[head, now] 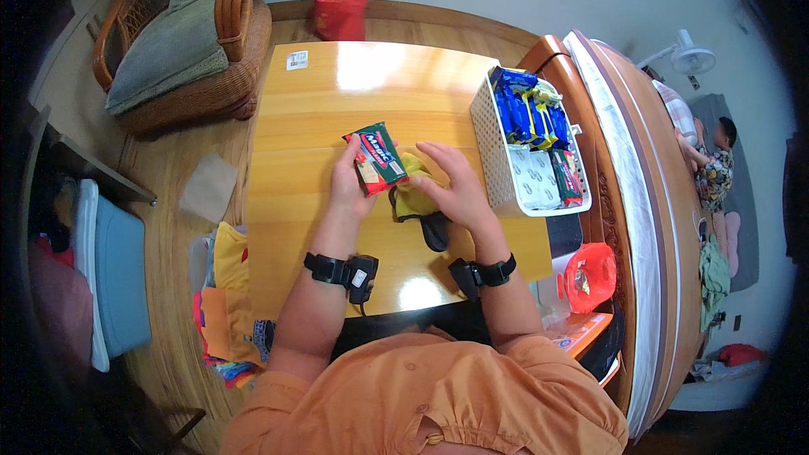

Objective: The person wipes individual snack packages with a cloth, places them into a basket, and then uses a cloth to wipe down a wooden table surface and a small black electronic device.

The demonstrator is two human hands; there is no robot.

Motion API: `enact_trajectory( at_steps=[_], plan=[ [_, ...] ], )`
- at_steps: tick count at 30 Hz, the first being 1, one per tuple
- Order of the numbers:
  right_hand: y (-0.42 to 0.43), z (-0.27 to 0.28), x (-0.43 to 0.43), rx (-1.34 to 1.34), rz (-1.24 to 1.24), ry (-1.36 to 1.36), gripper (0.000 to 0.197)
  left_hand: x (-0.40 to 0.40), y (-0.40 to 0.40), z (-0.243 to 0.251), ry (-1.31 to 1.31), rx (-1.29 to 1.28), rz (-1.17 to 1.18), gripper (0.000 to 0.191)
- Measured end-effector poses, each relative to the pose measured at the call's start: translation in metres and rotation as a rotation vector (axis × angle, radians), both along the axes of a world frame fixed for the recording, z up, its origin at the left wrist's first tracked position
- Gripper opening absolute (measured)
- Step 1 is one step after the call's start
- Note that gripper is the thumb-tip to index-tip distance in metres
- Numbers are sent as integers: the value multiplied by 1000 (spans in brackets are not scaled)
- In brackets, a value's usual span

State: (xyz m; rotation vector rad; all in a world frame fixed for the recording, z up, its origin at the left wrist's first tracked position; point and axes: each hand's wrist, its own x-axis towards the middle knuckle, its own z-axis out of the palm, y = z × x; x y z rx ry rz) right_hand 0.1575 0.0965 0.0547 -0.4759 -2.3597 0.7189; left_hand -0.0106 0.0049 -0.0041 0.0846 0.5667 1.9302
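Observation:
A red and green cracker packet (380, 161) is held above the table by my left hand (346, 178), whose thumb lies along its left edge. My right hand (460, 188) hovers just right of the packet, fingers apart and nothing in its grasp. Its thumb is near the packet's lower right corner; whether they touch, I cannot tell. Behind and beneath the hands is a yellow and black fabric item (416, 199), partly covered. On the table's right side, a white perforated plastic basket (496, 167) contains several blue and yellow packets (524, 114) and a similar red and green packet (567, 177).
The wooden table (303, 202) bears a white label (297, 60) at its far left corner. A bed (638, 202) borders the right side; a person (714, 164) is beyond it. Folded clothes (231, 309) lie at left, near a cushioned rattan armchair (183, 44) and a blue bin (117, 278).

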Motion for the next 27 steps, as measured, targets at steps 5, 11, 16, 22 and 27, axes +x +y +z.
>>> enact_trajectory(
  at_steps=[5, 11, 16, 22, 27],
  plan=[
    [12, -34, 15, -386, -89, -181, 36, 0, 5, -14, 82, -11, 48, 41],
    [10, -3, -9, -80, -118, 219, 31, 17, 1, 7, 343, -23, 35, 46],
    [-11, -14, -36, 172, -15, 128, 37, 19, 6, -6, 287, 12, -10, 52],
    [18, -41, -24, -190, -169, 255, 31, 39, 4, 21, 332, -20, -60, 56],
    [-3, -29, -28, -115, -161, 288, 32, 36, 8, -9, 382, -114, -42, 57]
  ],
)
